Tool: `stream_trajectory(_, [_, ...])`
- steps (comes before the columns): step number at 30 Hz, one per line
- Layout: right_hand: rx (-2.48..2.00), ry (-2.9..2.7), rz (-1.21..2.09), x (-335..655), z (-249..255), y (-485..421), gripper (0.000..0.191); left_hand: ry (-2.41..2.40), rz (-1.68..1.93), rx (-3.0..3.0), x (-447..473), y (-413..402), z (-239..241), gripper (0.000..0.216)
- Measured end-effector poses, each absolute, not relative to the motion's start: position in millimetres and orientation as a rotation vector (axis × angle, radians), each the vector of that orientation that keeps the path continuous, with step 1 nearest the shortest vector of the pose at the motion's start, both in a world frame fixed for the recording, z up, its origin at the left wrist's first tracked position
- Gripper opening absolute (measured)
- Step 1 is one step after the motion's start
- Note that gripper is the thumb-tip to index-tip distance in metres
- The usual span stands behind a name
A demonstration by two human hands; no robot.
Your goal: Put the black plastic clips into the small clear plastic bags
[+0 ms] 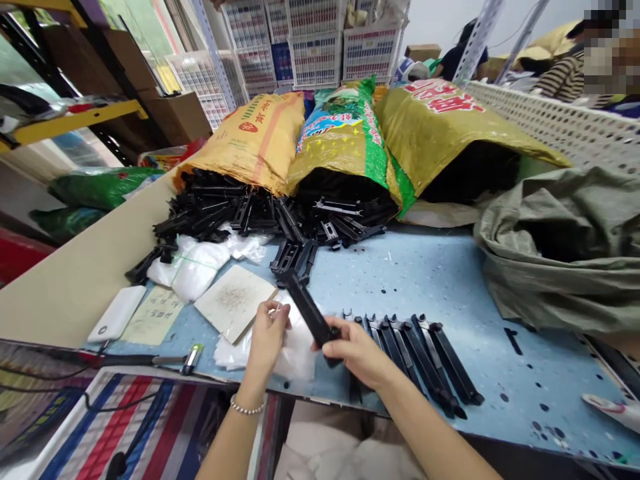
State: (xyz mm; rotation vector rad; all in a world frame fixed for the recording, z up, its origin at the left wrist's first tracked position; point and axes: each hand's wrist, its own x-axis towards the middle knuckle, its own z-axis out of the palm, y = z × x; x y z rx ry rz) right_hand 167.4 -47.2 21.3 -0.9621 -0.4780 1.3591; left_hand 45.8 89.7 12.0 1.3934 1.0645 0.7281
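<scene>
My right hand (pixel 353 348) grips the lower end of a long black plastic part (pixel 313 310), which slants up and to the left. Close to its left side, my left hand (pixel 271 328) is closed in a pinch; a thin pale sliver shows at the fingertips, too small to name. Under the hands lie clear plastic bags (pixel 297 340). A white board (pixel 235 300) scattered with tiny brownish pieces is just left of my left hand. To the right of my right hand, several similar black parts (pixel 420 360) lie side by side on the blue tabletop (pixel 425 273).
Black parts (pixel 215 207) spill from an orange sack (pixel 255 143) and a green-yellow sack (pixel 340 147). A grey-green sack (pixel 560 260) bulges at right. At left lie a white power bank (pixel 117 313), a paper note (pixel 154 315) and a hammer (pixel 192 360). People sit at the back right.
</scene>
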Motion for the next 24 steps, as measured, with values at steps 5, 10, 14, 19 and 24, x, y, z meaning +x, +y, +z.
stream_trajectory(5, [-1.053, -0.448, 1.385, 183, 16, -3, 0.033, 1.155, 0.896, 1.676, 8, 101, 7, 0.034])
stream_trajectory(10, [-1.133, -0.397, 1.370, 191, 8, 19, 0.024, 0.670, 0.480, 2.443, -3, 88, -1, 0.021])
stream_trajectory(14, [-1.114, -0.330, 1.270, 201, 9, 10, 0.024, 0.632, 0.237, 2.407, -7, 92, -7, 0.014])
stream_trajectory(19, [-1.070, -0.258, 1.204, 201, 15, -33, 0.027, 0.629, 0.300, 2.266, -11, 102, -5, 0.014])
stream_trajectory(24, [-1.011, -0.301, 1.317, 181, 13, -80, 0.028, 0.882, 0.465, 1.670, 2, 98, -2, 0.020])
